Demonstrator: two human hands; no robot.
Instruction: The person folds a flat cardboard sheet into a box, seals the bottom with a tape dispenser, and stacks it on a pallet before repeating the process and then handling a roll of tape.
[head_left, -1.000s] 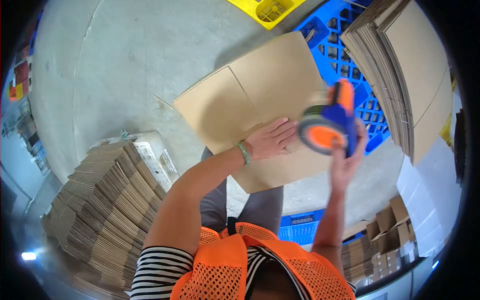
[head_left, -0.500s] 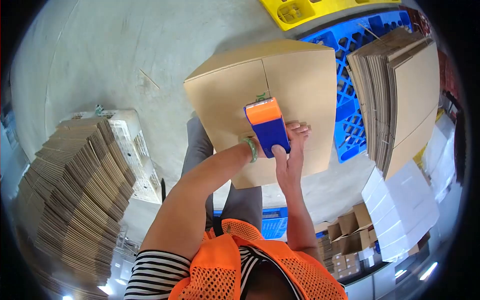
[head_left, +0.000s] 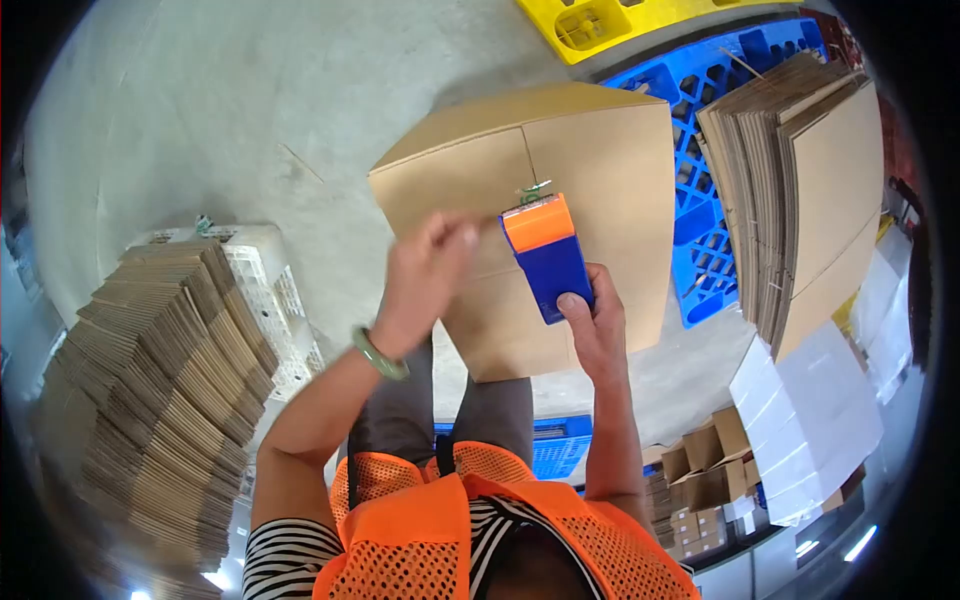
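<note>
A large brown cardboard box point(head_left: 625, 150) stands in front of me, its top flaps meeting along a seam. In my right hand point(head_left: 603, 325) is a blue and orange tape dispenser point(head_left: 553, 270), held over the box top with the thumb along its near end. Its toothed metal edge faces away from me, beside a small green mark on the cardboard. My left hand point(head_left: 425, 285), with a green bangle point(head_left: 380, 355) at the wrist, is over the box's left side, apart from the dispenser. Its fingers are curled together and somewhat blurred; what they pinch, if anything, cannot be made out.
Flattened cartons point(head_left: 165, 400) are stacked on a white pallet point(head_left: 265, 265) at left. More flat cartons point(head_left: 840, 190) lean on a blue pallet point(head_left: 695, 190) at right, behind which lies a yellow pallet point(head_left: 640, 22). Open boxes point(head_left: 705, 465) and white sheeting point(head_left: 815, 410) are at lower right.
My left hand has come out from beneath the dispenser and moved left. The dispenser has shifted slightly right in my right hand, whose fingers have closed around it.
</note>
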